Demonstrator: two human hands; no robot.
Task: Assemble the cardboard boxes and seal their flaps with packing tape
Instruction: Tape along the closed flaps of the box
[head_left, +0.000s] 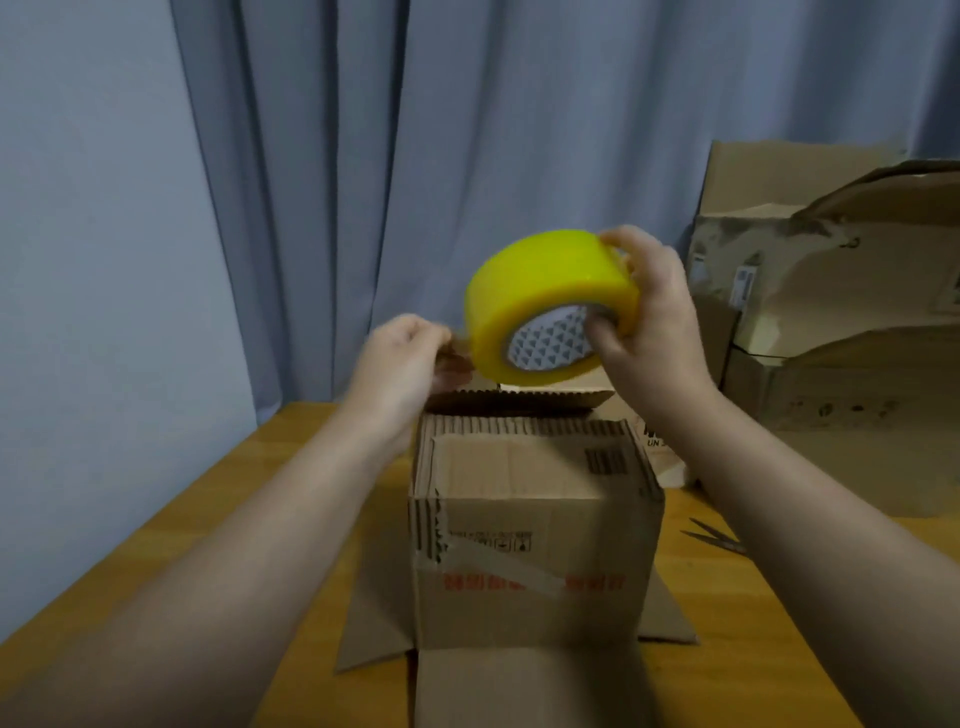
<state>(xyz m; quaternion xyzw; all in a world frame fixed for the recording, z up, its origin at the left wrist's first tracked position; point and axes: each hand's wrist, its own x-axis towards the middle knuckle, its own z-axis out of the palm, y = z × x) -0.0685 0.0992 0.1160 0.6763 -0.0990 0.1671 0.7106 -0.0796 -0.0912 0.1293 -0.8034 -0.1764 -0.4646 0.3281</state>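
Wooden table (208, 519) at far left; what does the left grip (410, 358) do above it? (student)

Its fingers are curled at the roll's left edge and pinch what looks like the free end (458, 358) of the tape, though blur softens the detail. (tutor)

And the tape roll (545, 306) itself? (student)

Yellow, it is held in the air over the far edge of the cardboard box (535, 519). The box stands on the table with its top flaps folded in and its lower flaps splayed flat. The right grip (649, 317) clasps the roll, thumb inside the core and fingers over the outer rim. (tutor)

What could fail from this position? (student)

Three things, by judgement. The short free end may slip from the pinch and snap back onto the roll, or fold onto itself as it is drawn out. Neither grip steadies the box, so a light carton could slide or lift when the tape first sticks, and the flaps could spring up and pull the strip off the seam. A strip laid from mid-air may also land crooked or wrinkled. (tutor)

Anything further right? (student)

Scissors (717, 540) lie on the table just beside the right forearm, where a lowered arm could knock them. Worn spare cartons (831, 312) stand well apart. (tutor)
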